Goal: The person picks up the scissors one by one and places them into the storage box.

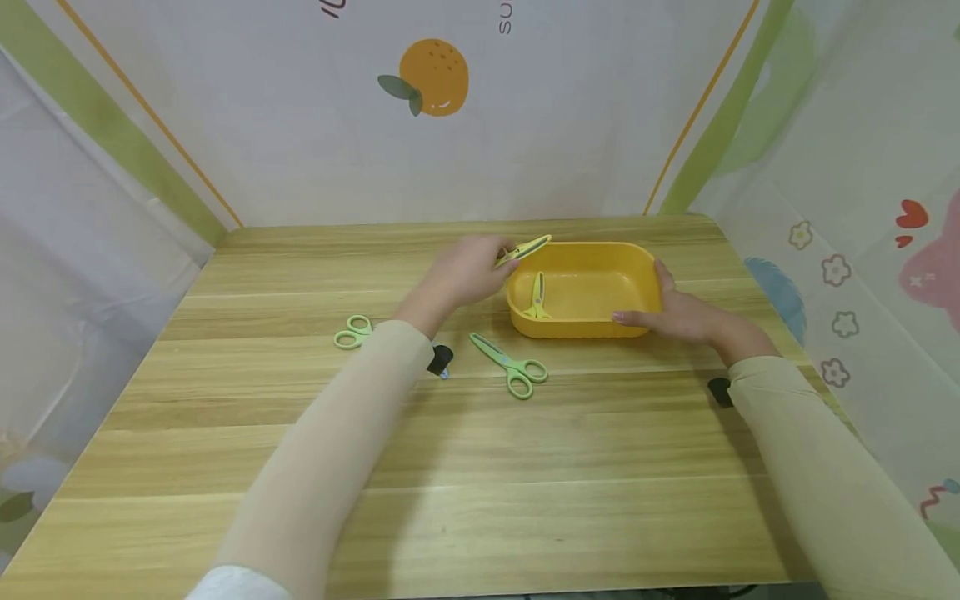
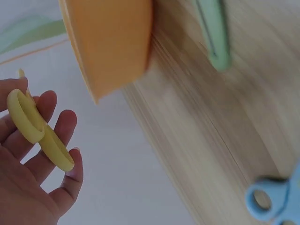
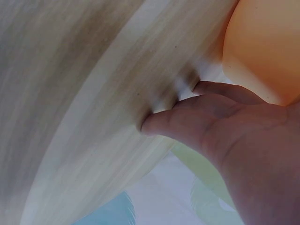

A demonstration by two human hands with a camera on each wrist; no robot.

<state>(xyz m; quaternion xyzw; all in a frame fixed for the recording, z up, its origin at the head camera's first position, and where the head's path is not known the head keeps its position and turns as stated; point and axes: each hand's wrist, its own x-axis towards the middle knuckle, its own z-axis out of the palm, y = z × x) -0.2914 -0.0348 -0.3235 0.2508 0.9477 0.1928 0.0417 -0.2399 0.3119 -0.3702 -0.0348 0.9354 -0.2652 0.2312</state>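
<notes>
My left hand [image 1: 471,271] pinches yellow scissors [image 1: 531,247] just above the left end of a yellow plastic box [image 1: 585,328]. In the left wrist view the thumb and fingers hold the scissors' yellow handle loops [image 2: 56,152]. Inside the box, at its left end, lies another pair of yellow scissors [image 1: 537,298]. My right hand [image 1: 686,318] holds the box's right end, its thumb on the front wall and its fingers round the side. From the right wrist, the fingers [image 3: 183,117] reach down near the tabletop beside the box.
Green scissors [image 1: 510,365] lie in front of the box. More green scissors [image 1: 358,330] lie left of it, partly behind my left forearm. Blue scissors [image 2: 267,199] are mostly hidden by that arm in the head view. Printed cloth [image 1: 555,125] hangs behind the wooden table [image 1: 525,500].
</notes>
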